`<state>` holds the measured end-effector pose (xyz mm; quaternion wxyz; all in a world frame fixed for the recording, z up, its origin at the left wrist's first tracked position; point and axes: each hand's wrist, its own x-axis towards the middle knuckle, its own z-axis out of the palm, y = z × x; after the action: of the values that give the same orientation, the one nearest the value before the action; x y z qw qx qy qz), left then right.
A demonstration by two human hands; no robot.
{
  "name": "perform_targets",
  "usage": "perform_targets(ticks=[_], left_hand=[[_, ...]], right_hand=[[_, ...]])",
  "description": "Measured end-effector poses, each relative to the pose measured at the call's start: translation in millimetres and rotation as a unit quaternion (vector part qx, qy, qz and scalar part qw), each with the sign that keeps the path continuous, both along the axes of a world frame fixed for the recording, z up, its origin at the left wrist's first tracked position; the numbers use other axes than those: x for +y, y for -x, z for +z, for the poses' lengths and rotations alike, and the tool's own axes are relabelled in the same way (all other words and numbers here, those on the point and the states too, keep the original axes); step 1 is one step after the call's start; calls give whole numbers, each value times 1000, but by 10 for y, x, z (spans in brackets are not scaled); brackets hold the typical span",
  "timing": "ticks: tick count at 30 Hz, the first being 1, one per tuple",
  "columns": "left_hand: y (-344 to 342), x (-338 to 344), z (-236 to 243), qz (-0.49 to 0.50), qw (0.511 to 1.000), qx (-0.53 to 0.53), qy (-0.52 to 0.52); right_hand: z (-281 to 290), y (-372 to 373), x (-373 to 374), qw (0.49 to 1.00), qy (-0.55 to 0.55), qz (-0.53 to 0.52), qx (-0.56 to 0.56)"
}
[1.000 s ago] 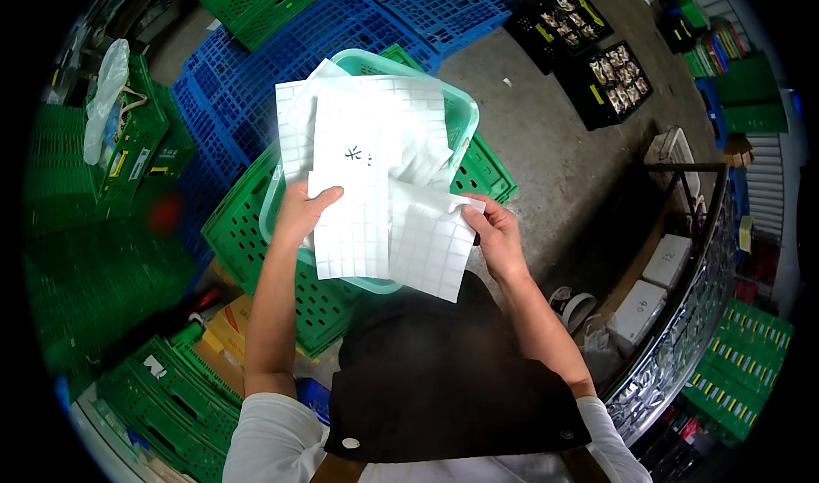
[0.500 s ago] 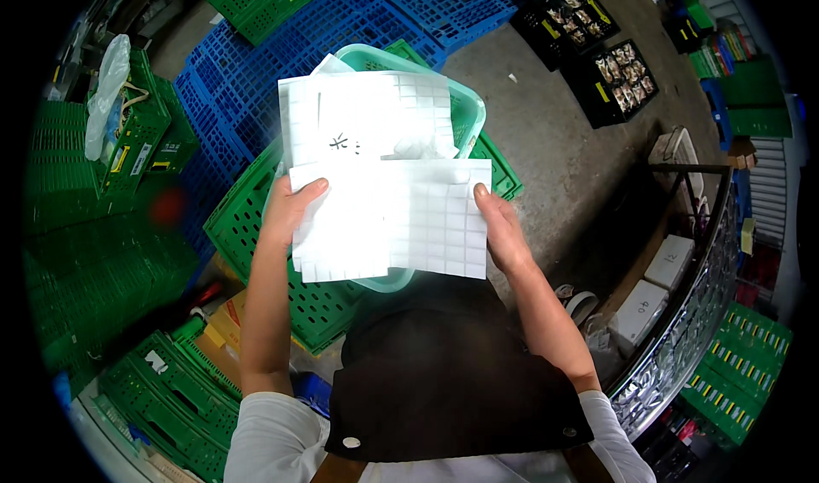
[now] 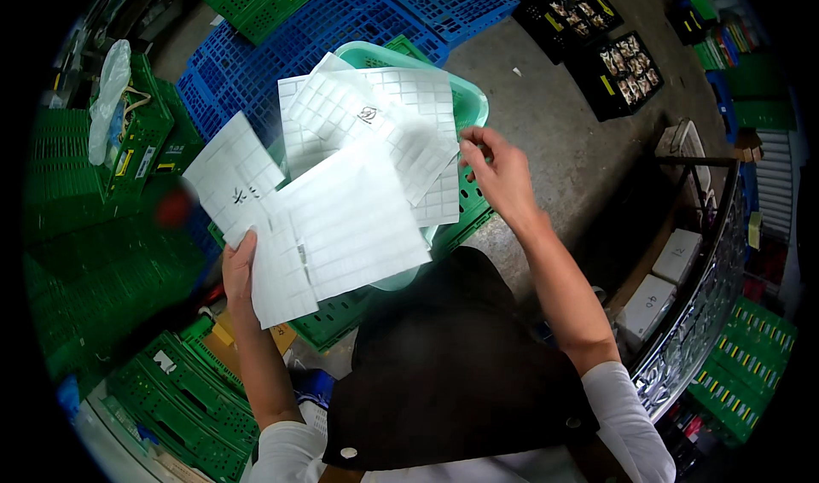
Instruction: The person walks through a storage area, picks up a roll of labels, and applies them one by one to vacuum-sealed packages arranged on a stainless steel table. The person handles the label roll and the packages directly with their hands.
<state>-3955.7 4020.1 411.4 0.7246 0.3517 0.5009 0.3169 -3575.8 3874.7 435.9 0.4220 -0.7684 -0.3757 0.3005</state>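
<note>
My left hand (image 3: 240, 268) pinches the lower left edge of a few overlapping white grid-patterned sheets (image 3: 354, 227), tilted and fanned out in front of me. One of them has dark handwriting on it. Behind these, more loose white sheets (image 3: 418, 99) lie over a pale green plastic basket (image 3: 473, 99), the top one slanted and marked by hand. The basket rests on a green perforated crate (image 3: 328, 319). My right hand (image 3: 505, 171) hovers at the basket's right side, holding nothing, its fingers loosely bent and apart from the thumb.
Blue pallets (image 3: 256, 65) lie on the floor at the far side. Black crates (image 3: 627, 78) with small packs stand at the far right. Green crates (image 3: 94, 235) are stacked at left, a plastic bag (image 3: 109, 95) on one. White boxes (image 3: 646, 308) stand inside a rail at right.
My right hand has let go of the sheets and moved up and right. My left hand has swung its sheets left and down, tilting them. A slanted marked sheet now shows on the basket.
</note>
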Motion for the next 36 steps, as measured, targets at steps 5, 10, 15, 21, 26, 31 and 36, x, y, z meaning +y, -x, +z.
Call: perform_targets(ticks=[5,10,15,21,26,31,36], left_hand=[[349,-107,-23,61,998,-14,-24],[617,-104,-57,99,993,0,-59],[810,16,-137,129,989,33,-65],[527,180,-111,84,996,0,-37],[30,266,-66,34,999,-20,-27],[-263,378,-88,21,999,-27,-36],[-345,453,-94,24,999,-18,-27]], right_hand=[[40,-118,380,972,162,60,-158],[32,-8,670,928,324,90,-161],[-129,-68,654,944,283,53,-164],[-193,-133,536,976,214,51,-2],[-153,1,388,988,111,102,35],[-140,218,245,962,45,-10,268],[-269,501,146,923,-15,-43,383]])
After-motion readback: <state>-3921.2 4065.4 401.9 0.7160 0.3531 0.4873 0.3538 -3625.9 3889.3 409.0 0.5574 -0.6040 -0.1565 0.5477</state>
